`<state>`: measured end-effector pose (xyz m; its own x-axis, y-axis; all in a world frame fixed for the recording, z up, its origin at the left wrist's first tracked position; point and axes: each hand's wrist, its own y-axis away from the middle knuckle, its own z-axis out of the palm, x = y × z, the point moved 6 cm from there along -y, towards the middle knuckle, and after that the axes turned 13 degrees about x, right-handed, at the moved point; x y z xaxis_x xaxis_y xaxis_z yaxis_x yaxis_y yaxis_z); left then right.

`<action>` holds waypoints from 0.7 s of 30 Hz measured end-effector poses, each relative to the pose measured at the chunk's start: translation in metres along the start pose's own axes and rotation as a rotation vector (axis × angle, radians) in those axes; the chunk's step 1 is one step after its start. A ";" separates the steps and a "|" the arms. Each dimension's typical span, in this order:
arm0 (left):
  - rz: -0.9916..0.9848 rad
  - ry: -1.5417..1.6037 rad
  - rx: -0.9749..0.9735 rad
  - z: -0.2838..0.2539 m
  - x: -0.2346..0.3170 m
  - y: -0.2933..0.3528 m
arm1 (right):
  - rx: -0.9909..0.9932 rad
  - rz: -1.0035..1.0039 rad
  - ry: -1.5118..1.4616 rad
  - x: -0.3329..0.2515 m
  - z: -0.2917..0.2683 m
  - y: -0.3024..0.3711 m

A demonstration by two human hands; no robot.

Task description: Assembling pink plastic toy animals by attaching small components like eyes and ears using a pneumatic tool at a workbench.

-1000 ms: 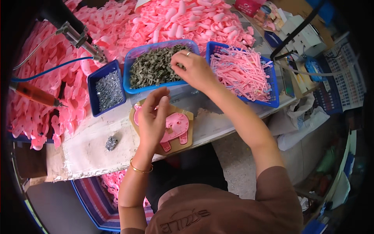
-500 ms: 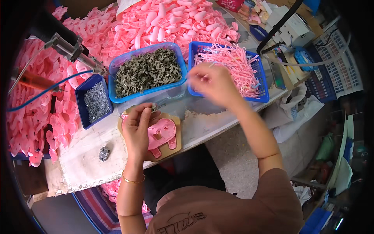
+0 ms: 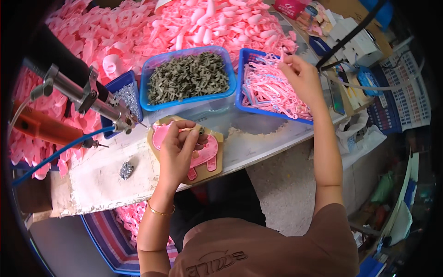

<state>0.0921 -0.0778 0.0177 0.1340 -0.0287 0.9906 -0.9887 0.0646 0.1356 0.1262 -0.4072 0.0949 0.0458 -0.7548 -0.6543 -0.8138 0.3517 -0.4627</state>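
Observation:
My left hand (image 3: 179, 150) is closed in a pinch on a small grey-green clip-like part (image 3: 201, 131). It hovers over a pink plastic shell (image 3: 210, 152), which lies in a tan shaped holding block (image 3: 216, 171) by the table's front edge. My fingers and wrist cover part of both. Over the blue basket (image 3: 277, 114), my right hand (image 3: 303, 81) has thumb and fingertips together on a thin pink stick (image 3: 282, 55). More pink looped sticks (image 3: 272, 87) fill that basket. Beside it, a bright blue tub (image 3: 189, 100) holds many grey-green parts (image 3: 189, 76).
Pink molded pieces (image 3: 217, 23) are heaped at the back and left. A dark blue tray (image 3: 109, 134) of small silvery screws and a loose screw pile (image 3: 126, 170) are on the left. Two hanging screwdrivers (image 3: 110, 111), (image 3: 60, 129) reach in there. A thin dark arm (image 3: 348, 37) slants across the back right.
My right hand has moved right and away from me, from the basket's near left corner to above its far right side. My left hand still pinches the grey-green part; the whole view has shifted slightly.

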 end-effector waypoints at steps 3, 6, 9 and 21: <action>-0.017 0.024 -0.014 -0.007 -0.009 -0.003 | -0.220 0.122 -0.414 -0.049 0.040 0.035; -0.054 0.025 -0.001 -0.010 -0.012 -0.004 | -0.470 0.305 -0.738 -0.084 0.074 0.073; -0.013 -0.028 -0.073 -0.011 -0.007 -0.003 | -0.565 0.403 -0.850 -0.096 0.101 0.099; 0.069 -0.116 -0.037 -0.023 0.003 0.006 | -0.665 0.532 -1.001 -0.092 0.122 0.128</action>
<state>0.0885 -0.0542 0.0222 0.0551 -0.1384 0.9888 -0.9918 0.1067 0.0702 0.0883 -0.2254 0.0226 -0.1944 0.2262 -0.9545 -0.9804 -0.0780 0.1811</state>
